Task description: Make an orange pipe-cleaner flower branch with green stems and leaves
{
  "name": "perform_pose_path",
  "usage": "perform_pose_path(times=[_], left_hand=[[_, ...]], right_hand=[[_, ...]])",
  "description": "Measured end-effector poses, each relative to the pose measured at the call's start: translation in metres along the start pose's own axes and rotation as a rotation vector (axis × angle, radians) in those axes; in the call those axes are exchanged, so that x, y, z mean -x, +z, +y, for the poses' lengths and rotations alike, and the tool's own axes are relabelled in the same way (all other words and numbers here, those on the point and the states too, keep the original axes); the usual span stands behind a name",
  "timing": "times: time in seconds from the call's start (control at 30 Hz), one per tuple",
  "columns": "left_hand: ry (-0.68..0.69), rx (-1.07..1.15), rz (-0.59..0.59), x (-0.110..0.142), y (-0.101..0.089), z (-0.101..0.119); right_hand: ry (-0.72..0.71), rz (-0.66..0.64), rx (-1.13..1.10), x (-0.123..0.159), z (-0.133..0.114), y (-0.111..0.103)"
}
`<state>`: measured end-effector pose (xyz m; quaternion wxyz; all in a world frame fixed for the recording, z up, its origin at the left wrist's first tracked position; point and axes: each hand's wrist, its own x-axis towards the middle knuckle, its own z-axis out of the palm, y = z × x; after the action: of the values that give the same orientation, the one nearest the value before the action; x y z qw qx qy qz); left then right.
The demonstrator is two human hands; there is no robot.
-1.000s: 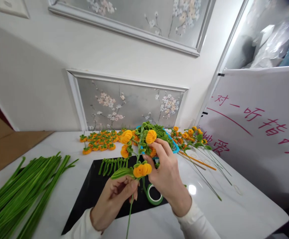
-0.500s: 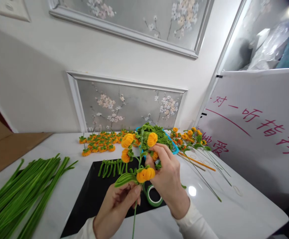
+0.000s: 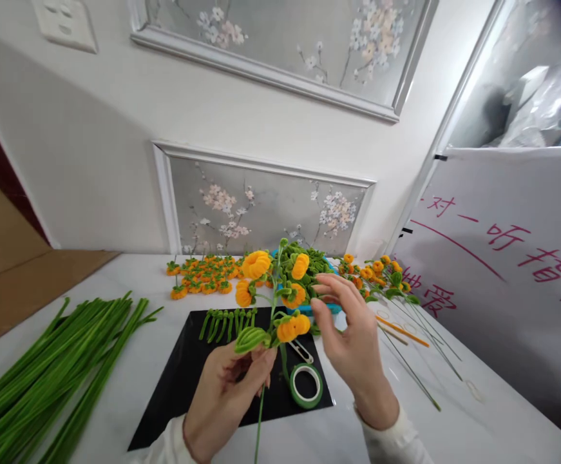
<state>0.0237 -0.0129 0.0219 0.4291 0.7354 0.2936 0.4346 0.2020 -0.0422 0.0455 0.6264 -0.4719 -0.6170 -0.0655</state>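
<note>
My left hand (image 3: 232, 386) pinches the green stem of a handmade flower branch (image 3: 294, 327), just below its lowest orange blooms and a striped green leaf (image 3: 252, 339). The branch stands nearly upright, with several puffy orange blooms and a green bud at its tip. To the right of the blooms, my right hand (image 3: 352, 341) is apart from the branch, fingers spread and holding nothing. Below the blooms, a roll of green tape (image 3: 306, 386) lies on a black mat (image 3: 183, 380); a strip of tape runs up toward the stem. Small scissors or a snipper (image 3: 301, 351) lie behind the roll.
Several short green pieces (image 3: 227, 324) line the mat's back edge. Long green fuzzy stems (image 3: 67, 367) lie at left. Orange flower heads (image 3: 207, 274) sit behind, beside a blue basket (image 3: 335, 308) of green parts. Finished-looking branches (image 3: 377, 274) and an orange stick (image 3: 403, 330) lie at right.
My right hand has let go of the blooms and moved right, its fingers opening. My left hand still grips the stem. The whole view has shifted slightly.
</note>
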Motion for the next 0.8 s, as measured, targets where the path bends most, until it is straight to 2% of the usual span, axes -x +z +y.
perform_pose_path(times=[0.07, 0.17, 0.23, 0.3, 0.43, 0.63, 0.8], left_hand=[[0.009, -0.072, 0.075, -0.002, -0.001, 0.0], [0.026, -0.196, 0.164, -0.003, -0.002, -0.001], [0.025, -0.219, 0.176, -0.004, -0.001, 0.0], [-0.004, -0.165, 0.155, -0.004, 0.001, 0.001], [-0.12, 0.081, 0.151, -0.006, 0.003, 0.002], [-0.362, 0.645, 0.083, -0.011, 0.002, 0.0], [-0.499, 0.893, 0.012, -0.012, 0.001, 0.001]], right_hand=[[-0.034, 0.01, -0.046, 0.001, -0.001, -0.004], [-0.119, -0.115, -0.097, 0.004, -0.008, -0.004], [-0.155, -0.196, -0.078, 0.005, -0.012, -0.001], [-0.159, -0.216, -0.058, 0.005, -0.014, 0.003], [-0.134, -0.186, -0.071, 0.005, -0.01, 0.009], [-0.129, -0.17, -0.085, 0.004, -0.003, 0.01], [-0.11, -0.136, -0.042, 0.005, 0.0, 0.012]])
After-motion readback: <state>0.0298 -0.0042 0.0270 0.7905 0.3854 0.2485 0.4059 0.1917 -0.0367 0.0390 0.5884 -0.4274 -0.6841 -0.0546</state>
